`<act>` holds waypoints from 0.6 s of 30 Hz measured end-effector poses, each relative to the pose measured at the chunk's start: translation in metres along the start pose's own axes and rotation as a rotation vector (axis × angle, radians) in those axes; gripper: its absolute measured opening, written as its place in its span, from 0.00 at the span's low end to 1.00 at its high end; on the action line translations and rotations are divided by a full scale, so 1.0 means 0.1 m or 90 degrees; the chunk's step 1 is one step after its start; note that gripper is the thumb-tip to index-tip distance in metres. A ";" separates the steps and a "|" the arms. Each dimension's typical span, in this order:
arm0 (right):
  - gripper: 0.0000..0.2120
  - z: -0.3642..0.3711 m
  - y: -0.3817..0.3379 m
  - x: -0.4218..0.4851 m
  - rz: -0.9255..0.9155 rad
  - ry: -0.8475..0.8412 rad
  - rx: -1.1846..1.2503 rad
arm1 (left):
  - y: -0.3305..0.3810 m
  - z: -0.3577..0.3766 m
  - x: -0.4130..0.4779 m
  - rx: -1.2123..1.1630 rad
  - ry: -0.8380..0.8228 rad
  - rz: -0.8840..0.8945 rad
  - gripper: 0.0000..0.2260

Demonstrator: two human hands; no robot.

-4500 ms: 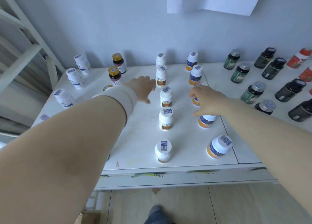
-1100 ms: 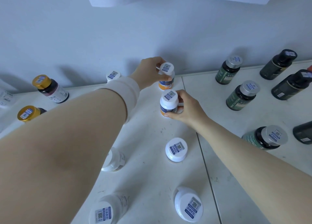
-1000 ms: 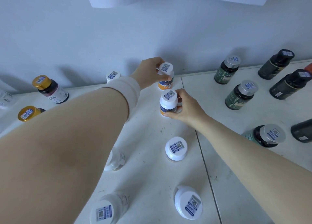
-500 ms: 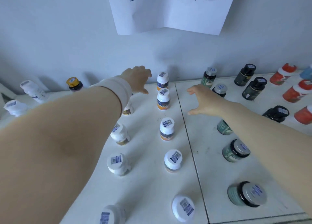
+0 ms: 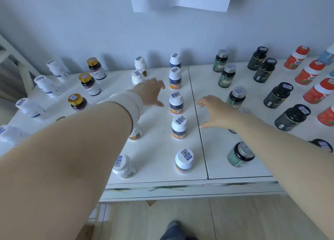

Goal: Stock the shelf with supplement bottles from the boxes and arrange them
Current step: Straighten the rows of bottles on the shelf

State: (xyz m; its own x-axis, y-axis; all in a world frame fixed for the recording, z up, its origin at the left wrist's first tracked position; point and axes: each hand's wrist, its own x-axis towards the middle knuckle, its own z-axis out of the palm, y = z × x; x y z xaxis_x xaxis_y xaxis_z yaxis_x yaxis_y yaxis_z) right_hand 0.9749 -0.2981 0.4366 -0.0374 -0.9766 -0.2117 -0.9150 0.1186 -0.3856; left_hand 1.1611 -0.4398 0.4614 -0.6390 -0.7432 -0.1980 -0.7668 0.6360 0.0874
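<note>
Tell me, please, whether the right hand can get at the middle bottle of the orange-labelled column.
Probably yes: the right hand is open right of that orange-labelled bottle, with only bare shelf between them. The left hand hovers on its other side, apart.

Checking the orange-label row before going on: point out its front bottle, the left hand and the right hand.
front orange-label bottle (image 5: 184,160), head view, white cap.
left hand (image 5: 151,92), head view, back of hand.
right hand (image 5: 216,113), head view, back of hand.

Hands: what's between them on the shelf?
In the head view, one white-capped bottle with an orange label stands between the left hand and right hand.
</note>
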 end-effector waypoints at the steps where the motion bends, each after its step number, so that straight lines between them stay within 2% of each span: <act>1: 0.36 0.06 -0.02 -0.02 0.002 0.001 0.021 | 0.03 0.04 0.01 -0.038 0.000 0.004 0.31; 7: 0.37 0.44 -0.14 -0.04 0.033 0.034 0.211 | 0.24 0.23 0.10 -0.295 -0.018 0.013 0.30; 12: 0.30 0.64 -0.27 0.01 0.044 0.068 0.327 | 0.24 0.36 0.17 -0.370 0.017 -0.005 0.26; 18: 0.23 0.71 -0.30 0.08 0.054 0.097 0.363 | 0.23 0.45 0.23 -0.407 0.035 -0.026 0.21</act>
State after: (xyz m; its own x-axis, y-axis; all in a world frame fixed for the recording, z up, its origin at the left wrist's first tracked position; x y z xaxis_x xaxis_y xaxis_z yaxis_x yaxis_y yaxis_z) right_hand 1.0304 -0.2969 0.3826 -0.1973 -0.9691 -0.1479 -0.5476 0.2341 -0.8033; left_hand 1.1312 -0.4330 0.4149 -0.5977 -0.7845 -0.1651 -0.6648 0.3699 0.6491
